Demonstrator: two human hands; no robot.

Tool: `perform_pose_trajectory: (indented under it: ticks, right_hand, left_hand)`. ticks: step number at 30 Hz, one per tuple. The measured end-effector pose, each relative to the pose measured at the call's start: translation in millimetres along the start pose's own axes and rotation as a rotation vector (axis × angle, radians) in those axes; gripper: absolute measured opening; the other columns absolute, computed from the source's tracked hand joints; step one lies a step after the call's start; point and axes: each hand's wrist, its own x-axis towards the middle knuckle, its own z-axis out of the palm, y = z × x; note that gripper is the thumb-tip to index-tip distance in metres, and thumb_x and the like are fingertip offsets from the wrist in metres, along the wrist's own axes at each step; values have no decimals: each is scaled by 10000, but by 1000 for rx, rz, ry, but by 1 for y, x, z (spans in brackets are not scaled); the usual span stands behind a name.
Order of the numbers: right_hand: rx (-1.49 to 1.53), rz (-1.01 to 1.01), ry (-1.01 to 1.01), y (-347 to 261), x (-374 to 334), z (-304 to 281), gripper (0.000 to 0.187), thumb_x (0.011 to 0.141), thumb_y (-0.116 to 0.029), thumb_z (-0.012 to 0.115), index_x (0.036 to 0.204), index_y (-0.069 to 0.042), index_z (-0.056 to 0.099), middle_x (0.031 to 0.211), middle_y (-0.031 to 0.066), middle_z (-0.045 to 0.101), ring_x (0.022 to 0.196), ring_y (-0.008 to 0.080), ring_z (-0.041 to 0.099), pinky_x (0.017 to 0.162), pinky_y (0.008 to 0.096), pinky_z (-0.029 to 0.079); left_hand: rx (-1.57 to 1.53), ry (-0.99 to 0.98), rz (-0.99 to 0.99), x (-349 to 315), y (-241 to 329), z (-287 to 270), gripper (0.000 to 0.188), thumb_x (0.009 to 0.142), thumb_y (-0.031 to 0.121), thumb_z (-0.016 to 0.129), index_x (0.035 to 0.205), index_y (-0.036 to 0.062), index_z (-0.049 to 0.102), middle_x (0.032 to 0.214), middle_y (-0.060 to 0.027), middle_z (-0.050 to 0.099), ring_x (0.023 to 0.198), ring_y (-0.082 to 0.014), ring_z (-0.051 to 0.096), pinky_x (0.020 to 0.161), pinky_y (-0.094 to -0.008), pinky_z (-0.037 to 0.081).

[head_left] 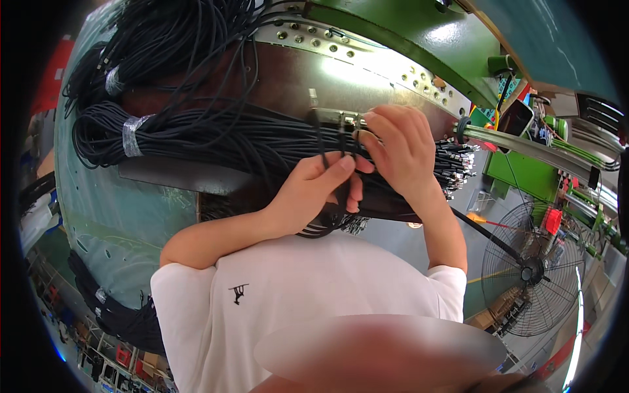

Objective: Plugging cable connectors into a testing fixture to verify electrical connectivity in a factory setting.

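Observation:
My left hand is closed on thin black cables, thumb and fingers pinched round them. Just right of it and a little farther off, my right hand is bent down, its thumb and fingertips pressed together on a black cable beside a small metal fixture. The fingers partly hide the cable end there. Beneath both hands runs a thick bundle of black cables, tied at its left end with a clear wrap. At its right end is a cluster of silvery connectors.
More coiled black cables lie at the far left on the brown worktop. A green machine part and a perforated metal strip border the far side. A large black fan stands at right.

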Motion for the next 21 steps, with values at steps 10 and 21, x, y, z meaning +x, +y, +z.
perform_pose_trajectory:
  ticks: [10,21]
  right_hand:
    - [123,320,-171,4,-13,1,147,819,-22,686,949,-69,635,893,79,635,847,298,615,729,404,494]
    - [13,-118,-217,2,-5,-26,332,710,-18,732,1032,-42,655,966,93,642,856,278,624,733,396,511]
  left_hand:
    - [-265,47,38,-3,6,0,375,1085,358,368,1311,78,477,653,31,370,562,-64,285,521,-222,280]
    - [-226,-115,-150,7,2,9,325,1073,277,388,1088,11,574,725,-48,562,613,-121,481,585,-241,402]
